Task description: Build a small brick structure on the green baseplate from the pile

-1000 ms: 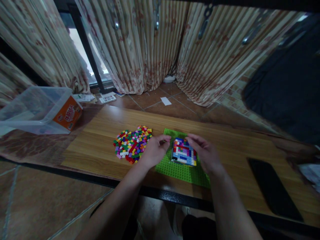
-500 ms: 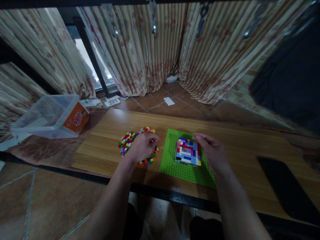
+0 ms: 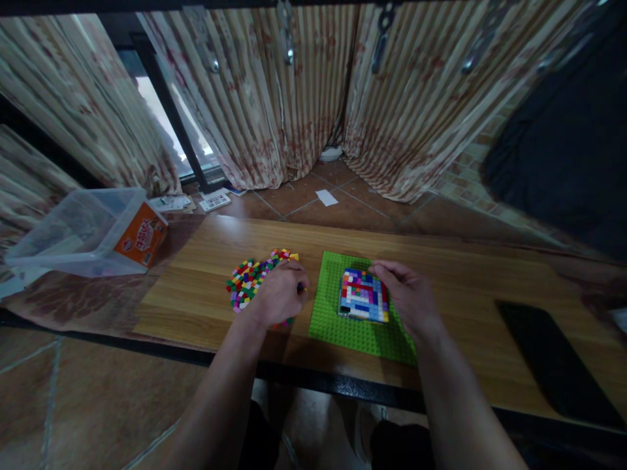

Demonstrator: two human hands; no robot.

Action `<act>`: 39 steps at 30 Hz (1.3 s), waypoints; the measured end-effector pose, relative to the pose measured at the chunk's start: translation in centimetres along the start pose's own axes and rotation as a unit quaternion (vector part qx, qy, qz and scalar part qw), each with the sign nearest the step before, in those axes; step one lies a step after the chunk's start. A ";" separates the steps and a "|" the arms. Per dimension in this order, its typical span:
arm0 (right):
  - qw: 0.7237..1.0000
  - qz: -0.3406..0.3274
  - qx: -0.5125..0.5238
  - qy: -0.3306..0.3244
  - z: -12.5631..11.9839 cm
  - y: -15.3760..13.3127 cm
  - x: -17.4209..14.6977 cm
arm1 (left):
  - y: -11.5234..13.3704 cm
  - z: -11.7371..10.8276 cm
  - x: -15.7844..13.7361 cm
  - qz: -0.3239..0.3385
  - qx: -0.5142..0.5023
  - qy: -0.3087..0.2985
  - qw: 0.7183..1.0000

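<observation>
My left hand (image 3: 280,292) is over the right side of a loose pile of small coloured toy bricks (image 3: 246,279). Its fingers are curled down into the pile, and whatever is between them is hidden. A green studded baseplate (image 3: 326,312) lies to the right of the pile. On it sits a flat, roughly square build of multicoloured bricks (image 3: 363,297). My right hand (image 3: 410,292) is at the build's upper right corner, thumb and fingers pinched together. I cannot make out whether a brick is in that pinch.
A clear plastic box (image 3: 73,258) with an orange label stands left of the wooden table (image 3: 186,294). A dark flat object (image 3: 553,359) lies at the table's right. Curtains (image 3: 255,98) hang behind, and papers (image 3: 214,201) lie on the floor.
My left hand has dipped and moved slightly right over the brick pile, with its fingers curled further down. My right hand stays by the build's corner. The whole view has shifted a little.
</observation>
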State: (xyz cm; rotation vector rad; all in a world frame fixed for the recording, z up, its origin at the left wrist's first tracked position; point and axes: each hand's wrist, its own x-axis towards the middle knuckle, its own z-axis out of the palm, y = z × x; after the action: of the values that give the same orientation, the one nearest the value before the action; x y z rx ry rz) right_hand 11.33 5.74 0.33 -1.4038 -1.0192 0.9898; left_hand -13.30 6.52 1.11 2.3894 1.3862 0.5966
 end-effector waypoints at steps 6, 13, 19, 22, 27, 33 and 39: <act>0.998 -0.026 0.017 0.047 0.1 -0.2 0.2 | 0.2 -0.4 0.2 0.002 -0.049 0.022 0.999; 0.989 -0.122 0.028 0.073 0.2 -1.7 -0.9 | 2.7 0.7 0.8 -0.058 -0.377 0.065 0.922; 0.975 -0.204 -0.005 -0.084 0.8 -2.8 -2.5 | 5.8 2.1 1.2 -0.114 -0.606 0.040 0.786; 0.970 -0.203 -0.015 -0.134 1.1 -3.0 -2.9 | 6.4 2.3 1.4 -0.133 -0.654 0.037 0.744; 0.970 -0.198 -0.010 -0.143 1.3 -3.0 -3.0 | 6.6 2.7 1.7 -0.122 -0.684 0.049 0.717; 0.973 -0.189 -0.003 -0.136 1.5 -3.0 -3.2 | 6.6 2.8 1.8 -0.119 -0.673 0.046 0.729; 0.980 -0.187 -0.028 -0.064 0.0 -2.1 -2.2 | 6.3 2.8 1.9 -0.167 -0.607 0.086 0.772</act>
State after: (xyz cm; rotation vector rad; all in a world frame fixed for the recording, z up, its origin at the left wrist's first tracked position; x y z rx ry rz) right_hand 10.58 3.73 2.44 -1.1465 -1.3579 0.7831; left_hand -6.37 5.01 1.98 1.0362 0.9214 1.1510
